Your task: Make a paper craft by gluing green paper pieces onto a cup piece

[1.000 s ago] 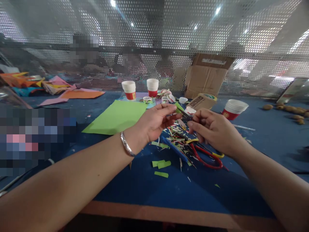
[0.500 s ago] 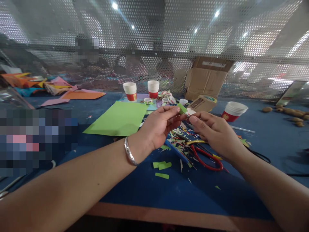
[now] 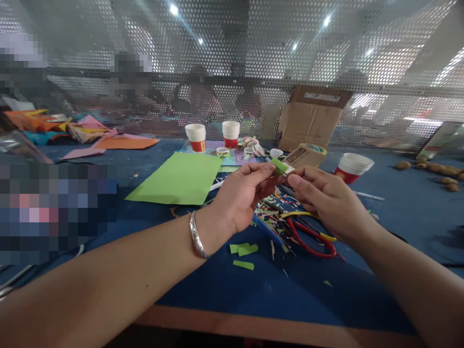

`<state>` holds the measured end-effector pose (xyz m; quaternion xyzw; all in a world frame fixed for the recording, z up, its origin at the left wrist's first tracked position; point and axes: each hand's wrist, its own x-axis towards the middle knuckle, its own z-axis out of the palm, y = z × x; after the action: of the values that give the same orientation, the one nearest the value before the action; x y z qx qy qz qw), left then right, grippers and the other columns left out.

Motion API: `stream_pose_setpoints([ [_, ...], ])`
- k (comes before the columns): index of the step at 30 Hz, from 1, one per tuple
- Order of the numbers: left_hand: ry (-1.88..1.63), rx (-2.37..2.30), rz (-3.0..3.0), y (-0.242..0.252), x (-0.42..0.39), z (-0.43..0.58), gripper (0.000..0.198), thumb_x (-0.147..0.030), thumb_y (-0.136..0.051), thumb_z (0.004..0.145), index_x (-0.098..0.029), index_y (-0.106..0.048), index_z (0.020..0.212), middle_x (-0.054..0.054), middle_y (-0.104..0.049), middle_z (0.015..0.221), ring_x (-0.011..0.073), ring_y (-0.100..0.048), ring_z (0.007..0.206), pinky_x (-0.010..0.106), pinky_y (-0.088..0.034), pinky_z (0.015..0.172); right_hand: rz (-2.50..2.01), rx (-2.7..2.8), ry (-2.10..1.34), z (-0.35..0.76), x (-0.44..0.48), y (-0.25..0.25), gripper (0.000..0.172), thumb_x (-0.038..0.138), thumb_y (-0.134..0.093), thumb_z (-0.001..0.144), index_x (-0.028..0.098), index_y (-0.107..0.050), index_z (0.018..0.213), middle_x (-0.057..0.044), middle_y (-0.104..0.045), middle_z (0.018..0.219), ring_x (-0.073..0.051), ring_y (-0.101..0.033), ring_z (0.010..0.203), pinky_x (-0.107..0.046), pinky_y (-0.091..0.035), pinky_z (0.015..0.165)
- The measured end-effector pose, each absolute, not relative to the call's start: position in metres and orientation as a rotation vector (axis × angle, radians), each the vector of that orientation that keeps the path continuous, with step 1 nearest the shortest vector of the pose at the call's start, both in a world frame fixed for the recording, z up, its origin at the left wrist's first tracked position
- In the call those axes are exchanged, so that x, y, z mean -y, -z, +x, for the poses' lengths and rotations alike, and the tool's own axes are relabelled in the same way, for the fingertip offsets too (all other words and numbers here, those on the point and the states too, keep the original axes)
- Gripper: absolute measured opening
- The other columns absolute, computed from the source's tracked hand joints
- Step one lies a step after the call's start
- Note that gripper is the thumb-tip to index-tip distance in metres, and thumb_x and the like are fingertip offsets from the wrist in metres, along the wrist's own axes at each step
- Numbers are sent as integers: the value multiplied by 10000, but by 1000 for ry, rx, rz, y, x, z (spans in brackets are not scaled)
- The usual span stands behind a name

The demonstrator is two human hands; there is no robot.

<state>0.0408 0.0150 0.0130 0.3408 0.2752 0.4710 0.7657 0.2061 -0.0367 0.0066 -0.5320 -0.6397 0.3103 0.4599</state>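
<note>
My left hand, with a silver bangle at the wrist, pinches a small green paper piece between thumb and fingers. Close beside it, my right hand has thumb and fingers pressed together on a small white piece that touches the green one. Both pieces are partly covered by the fingers. Beneath the hands lie red-handled scissors, a blue tool and many paper scraps. Small green strips rest nearer the front edge. A large green sheet lies left of my hands.
Stacked paper cups stand at the back, with another stack at the right. A cardboard box leans near the perforated screen. Coloured papers lie at the left back, brown lumpy objects at the far right. A blurred area covers the left.
My left hand has moved slightly right with the green piece, which now overlaps more of the white piece. My right hand has shifted a little to the right.
</note>
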Motion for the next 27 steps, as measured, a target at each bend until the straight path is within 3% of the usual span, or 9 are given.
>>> stream_pose_setpoints([
  [6,-1021,-574,756,-14,-13,40,105,-147,-756,840,-142,-688,760,-9,-721,733,106,-706,739,244,-464,732,-1318,1584,-746,207,39,-9,374,572,-562,964,212,-586,866,66,-337,617,-87,-256,506,-237,-200,423],
  [27,-993,-549,827,-16,-12,38,117,-169,-762,832,-151,-683,749,-5,-711,755,119,-696,809,252,-466,771,-1328,1609,-724,212,40,-12,333,546,-589,954,220,-648,919,63,-350,595,-97,-269,487,-245,-217,412],
])
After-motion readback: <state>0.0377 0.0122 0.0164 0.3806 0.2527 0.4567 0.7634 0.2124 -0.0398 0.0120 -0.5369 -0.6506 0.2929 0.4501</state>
